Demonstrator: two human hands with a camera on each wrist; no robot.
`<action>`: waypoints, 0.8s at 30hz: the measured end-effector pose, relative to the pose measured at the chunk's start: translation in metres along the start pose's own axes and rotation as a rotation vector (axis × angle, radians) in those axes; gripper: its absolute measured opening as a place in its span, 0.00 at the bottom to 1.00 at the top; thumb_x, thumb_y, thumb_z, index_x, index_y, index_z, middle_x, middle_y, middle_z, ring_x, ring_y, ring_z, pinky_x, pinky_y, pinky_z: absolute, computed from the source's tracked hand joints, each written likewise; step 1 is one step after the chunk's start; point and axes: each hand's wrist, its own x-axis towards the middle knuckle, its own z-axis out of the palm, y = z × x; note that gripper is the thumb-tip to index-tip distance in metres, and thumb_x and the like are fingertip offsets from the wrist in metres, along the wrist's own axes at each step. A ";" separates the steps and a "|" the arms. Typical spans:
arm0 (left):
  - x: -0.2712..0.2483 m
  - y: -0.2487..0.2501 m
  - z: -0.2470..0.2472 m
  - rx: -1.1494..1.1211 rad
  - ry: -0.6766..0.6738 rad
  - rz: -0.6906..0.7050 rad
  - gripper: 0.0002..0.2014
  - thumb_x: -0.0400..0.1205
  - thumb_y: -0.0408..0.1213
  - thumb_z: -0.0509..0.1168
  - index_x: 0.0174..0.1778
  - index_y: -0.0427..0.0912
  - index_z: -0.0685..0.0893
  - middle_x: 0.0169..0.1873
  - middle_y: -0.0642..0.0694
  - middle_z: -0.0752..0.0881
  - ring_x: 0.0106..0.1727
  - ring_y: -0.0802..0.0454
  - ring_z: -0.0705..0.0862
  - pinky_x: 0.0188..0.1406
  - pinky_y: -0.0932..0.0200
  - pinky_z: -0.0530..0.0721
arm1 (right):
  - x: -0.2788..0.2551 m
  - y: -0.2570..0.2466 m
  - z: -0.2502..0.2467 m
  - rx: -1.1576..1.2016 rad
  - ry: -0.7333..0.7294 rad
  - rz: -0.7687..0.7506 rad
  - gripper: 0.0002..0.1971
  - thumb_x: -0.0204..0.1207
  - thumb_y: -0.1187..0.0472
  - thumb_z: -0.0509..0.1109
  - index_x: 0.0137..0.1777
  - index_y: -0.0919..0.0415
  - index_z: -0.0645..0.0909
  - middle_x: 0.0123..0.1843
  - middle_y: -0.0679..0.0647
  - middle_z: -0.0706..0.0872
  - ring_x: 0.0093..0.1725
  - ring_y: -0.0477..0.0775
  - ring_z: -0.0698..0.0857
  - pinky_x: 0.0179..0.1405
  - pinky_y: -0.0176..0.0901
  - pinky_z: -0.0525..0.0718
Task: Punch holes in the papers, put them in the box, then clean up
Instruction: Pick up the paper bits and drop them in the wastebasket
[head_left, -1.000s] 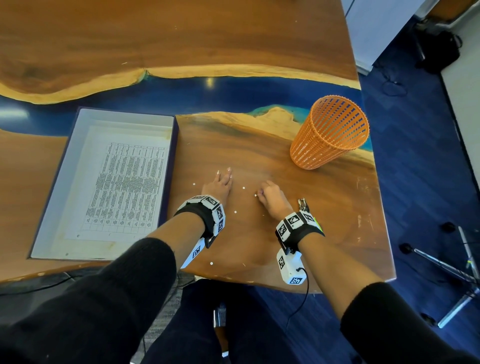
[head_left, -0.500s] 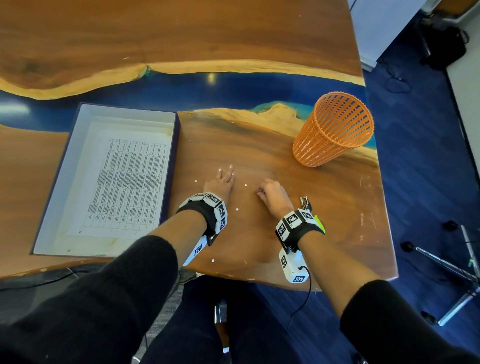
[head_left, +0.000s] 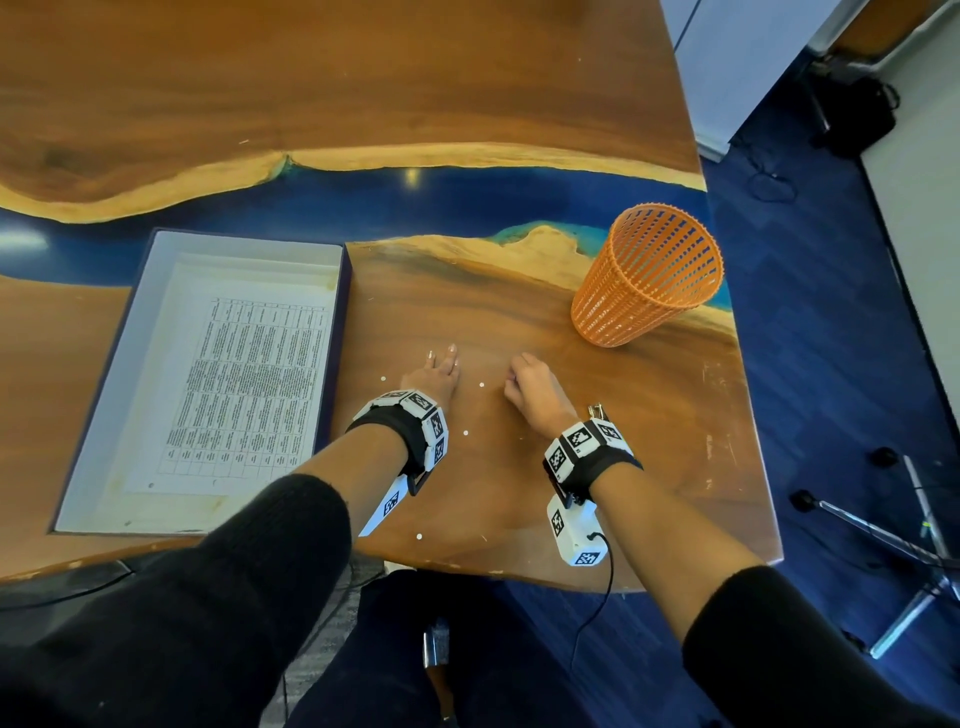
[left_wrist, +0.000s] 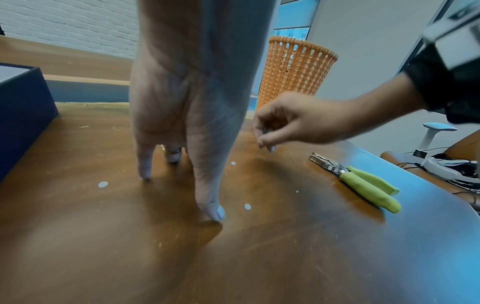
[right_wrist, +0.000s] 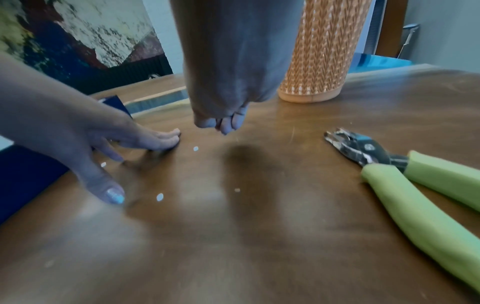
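Note:
My left hand (head_left: 441, 359) lies flat on the wooden table (head_left: 519, 483), fingers straight and fingertips touching the surface (left_wrist: 179, 170). My right hand (head_left: 514, 376) hovers just above the table beside it, fingertips pinched together (left_wrist: 266, 142) (right_wrist: 226, 123); I cannot see anything between them. Several white paper dots (head_left: 481, 385) (left_wrist: 247, 206) (right_wrist: 159, 196) lie scattered around both hands. The green-handled hole punch (left_wrist: 355, 179) (right_wrist: 415, 185) lies by my right wrist (head_left: 597, 411). The printed paper (head_left: 249, 389) lies inside the open box (head_left: 340, 332) to the left.
An orange mesh basket (head_left: 644, 280) (left_wrist: 296, 72) (right_wrist: 324, 51) stands upright near the table's right edge, beyond my right hand. The table's front edge runs close under my forearms. A blue resin strip crosses the table behind the box.
My right hand has lifted slightly off the table with its fingertips still bunched. The left hand stays flat in about the same spot.

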 end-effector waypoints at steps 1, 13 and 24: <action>0.001 0.000 -0.001 0.007 -0.007 -0.004 0.52 0.77 0.32 0.73 0.84 0.42 0.38 0.84 0.49 0.34 0.86 0.44 0.43 0.78 0.44 0.69 | 0.003 -0.003 -0.008 0.003 0.028 -0.019 0.05 0.77 0.69 0.62 0.46 0.72 0.76 0.49 0.68 0.80 0.47 0.68 0.81 0.45 0.53 0.76; -0.006 -0.002 -0.007 0.084 -0.067 0.036 0.47 0.81 0.33 0.68 0.85 0.40 0.40 0.83 0.48 0.31 0.86 0.42 0.43 0.78 0.41 0.68 | 0.026 -0.001 -0.160 0.042 0.549 -0.080 0.04 0.71 0.72 0.65 0.36 0.67 0.75 0.34 0.59 0.78 0.34 0.51 0.74 0.34 0.40 0.69; -0.001 -0.002 -0.003 0.108 -0.053 0.022 0.45 0.82 0.29 0.65 0.85 0.41 0.39 0.83 0.48 0.31 0.86 0.42 0.43 0.76 0.43 0.72 | 0.025 0.051 -0.194 0.100 0.504 0.235 0.19 0.65 0.74 0.76 0.25 0.52 0.74 0.30 0.61 0.86 0.36 0.61 0.88 0.50 0.55 0.87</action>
